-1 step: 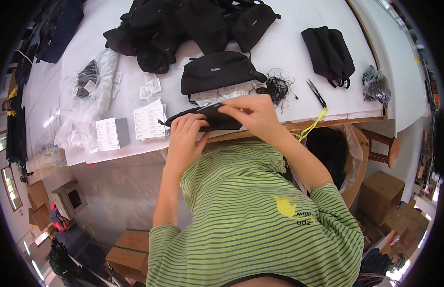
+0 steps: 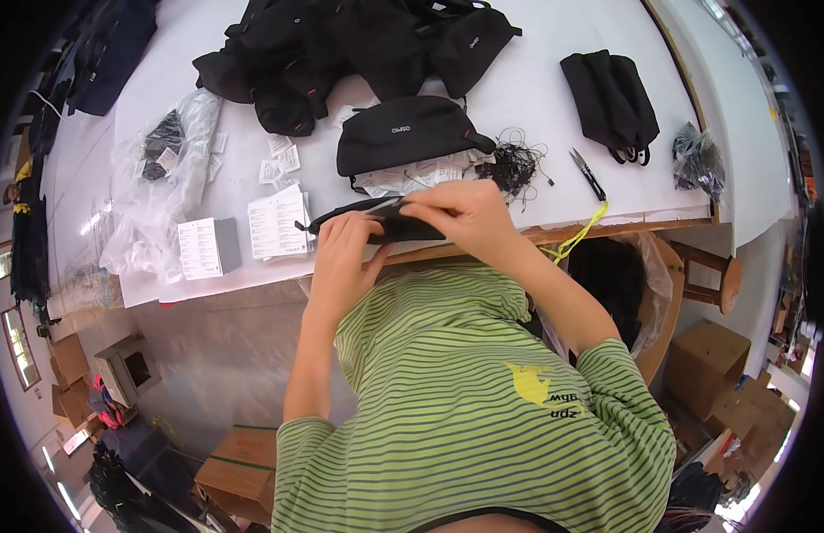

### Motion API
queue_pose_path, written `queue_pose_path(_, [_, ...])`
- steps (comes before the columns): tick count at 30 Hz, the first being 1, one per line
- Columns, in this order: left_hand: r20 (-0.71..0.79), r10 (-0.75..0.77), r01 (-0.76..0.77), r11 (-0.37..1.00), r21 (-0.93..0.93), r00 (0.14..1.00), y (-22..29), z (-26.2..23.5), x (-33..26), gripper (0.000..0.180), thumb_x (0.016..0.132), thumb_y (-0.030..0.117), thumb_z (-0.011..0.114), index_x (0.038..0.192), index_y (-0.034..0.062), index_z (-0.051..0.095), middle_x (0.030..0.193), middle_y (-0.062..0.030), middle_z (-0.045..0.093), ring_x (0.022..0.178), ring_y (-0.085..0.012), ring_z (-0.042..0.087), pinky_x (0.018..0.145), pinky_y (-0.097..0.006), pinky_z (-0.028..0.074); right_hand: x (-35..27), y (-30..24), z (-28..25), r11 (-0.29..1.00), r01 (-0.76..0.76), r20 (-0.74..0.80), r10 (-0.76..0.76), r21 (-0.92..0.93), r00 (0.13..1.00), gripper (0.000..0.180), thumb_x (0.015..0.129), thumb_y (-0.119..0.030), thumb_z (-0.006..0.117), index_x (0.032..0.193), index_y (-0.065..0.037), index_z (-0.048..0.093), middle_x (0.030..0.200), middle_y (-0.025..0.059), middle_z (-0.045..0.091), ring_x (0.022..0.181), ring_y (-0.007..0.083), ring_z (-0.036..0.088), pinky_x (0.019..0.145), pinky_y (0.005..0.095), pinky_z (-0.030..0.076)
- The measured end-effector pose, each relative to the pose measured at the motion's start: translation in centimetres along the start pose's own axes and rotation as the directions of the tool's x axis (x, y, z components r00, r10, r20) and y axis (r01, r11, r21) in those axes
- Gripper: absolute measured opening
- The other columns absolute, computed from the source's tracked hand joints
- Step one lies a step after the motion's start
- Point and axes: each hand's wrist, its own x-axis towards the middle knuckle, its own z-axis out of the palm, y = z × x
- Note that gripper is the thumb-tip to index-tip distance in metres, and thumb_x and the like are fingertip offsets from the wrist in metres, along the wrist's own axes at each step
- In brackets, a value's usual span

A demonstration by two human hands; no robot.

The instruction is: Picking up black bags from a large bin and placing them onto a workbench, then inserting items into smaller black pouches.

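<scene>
**Two hands on one pouch at desk edge**

Both hands grasp a flat black fabric pouch (image 2: 376, 222), long axis left-right, at the white desk (image 2: 536, 107) front edge. Left hand (image 2: 341, 253) fingers clenched beneath; right hand (image 2: 456, 213) fingers pinching its top. Black waist bag (image 2: 403, 133), tangled black cords (image 2: 517, 164) and scissors (image 2: 588, 173) lie just behind.

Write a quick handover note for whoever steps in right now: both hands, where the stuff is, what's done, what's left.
Left hand: grips the flat black pouch from below at the table's near edge.
Right hand: pinches the pouch's top edge.
Nearby: white leaflets, a black waist bag, scissors, tangled black cords.
Done: a heap of black bags lies at the far side; whether they are finished cannot be told.
Left: the pouch in hand.
</scene>
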Motion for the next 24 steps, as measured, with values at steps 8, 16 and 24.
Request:
queue_pose_path(8, [-0.201,-0.063,0.022,0.980,-0.197,0.977,0.2,1.0,0.1,0.034,0.073,0.005,0.073,0.100,0.0056,0.053,0.097,-0.0059,0.063,0.094,-0.0257,0.058,0.084,-0.037,0.042,-1.4,0.8,0.0,0.883,0.089,0.336,0.081,-0.461,0.938,0.026,0.076,-0.033,0.072,0.087,-0.010,0.072,0.065,0.0059,0.063,0.057,0.0229,0.061,0.050,0.0318,0.046])
queue_pose_path(16, [0.122,-0.087,0.092,0.995,-0.037,0.989,0.0,-0.6,1.9,0.010,0.081,0.011,0.068,0.085,0.0040,0.062,0.080,-0.0087,0.060,0.080,-0.0257,0.057,0.078,-0.037,0.042,-2.9,1.2,-1.9,0.875,0.123,0.394,0.082,-0.468,0.916,0.023,0.080,-0.032,0.068,0.085,-0.010,0.066,0.065,0.0064,0.064,0.057,0.0240,0.063,0.049,0.0338,0.047])
queue_pose_path(24, [0.365,-0.034,0.089,0.987,-0.136,0.931,-4.8,0.8,8.4,0.018,0.083,0.010,0.060,0.099,0.0034,0.056,0.095,-0.0105,0.058,0.094,-0.0281,0.055,0.082,-0.036,0.043,-2.6,1.2,-2.0,0.904,0.110,0.415,0.080,-0.413,0.907,0.019,0.079,-0.031,0.069,0.081,-0.011,0.069,0.065,0.0054,0.065,0.059,0.0232,0.063,0.052,0.0339,0.049])
